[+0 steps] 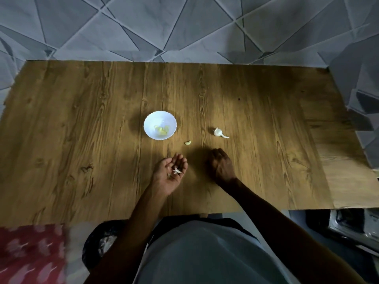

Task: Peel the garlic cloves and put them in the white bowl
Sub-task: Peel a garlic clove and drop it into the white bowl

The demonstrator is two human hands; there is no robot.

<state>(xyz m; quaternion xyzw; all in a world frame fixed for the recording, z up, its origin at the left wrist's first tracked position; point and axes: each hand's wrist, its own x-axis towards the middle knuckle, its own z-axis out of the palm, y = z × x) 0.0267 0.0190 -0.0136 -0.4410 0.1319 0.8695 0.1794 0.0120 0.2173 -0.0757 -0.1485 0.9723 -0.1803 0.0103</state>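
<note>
Presently, left hand (170, 171) lies palm up, fingers relaxed, garlic skin scraps (176, 171) on the palm. Right hand (221, 165) rests knuckles up on the table (82, 119), fingers curled; any contents cannot be told. White bowl (155, 117) holds peeled cloves (162, 130); one clove (187, 142) lies near it, bulb remnant (218, 132) farther right.

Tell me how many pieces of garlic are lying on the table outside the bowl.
2. A small clove lies just right of the white bowl; a larger piece with a stalk lies farther right. The curled right hand could hide another.
</note>
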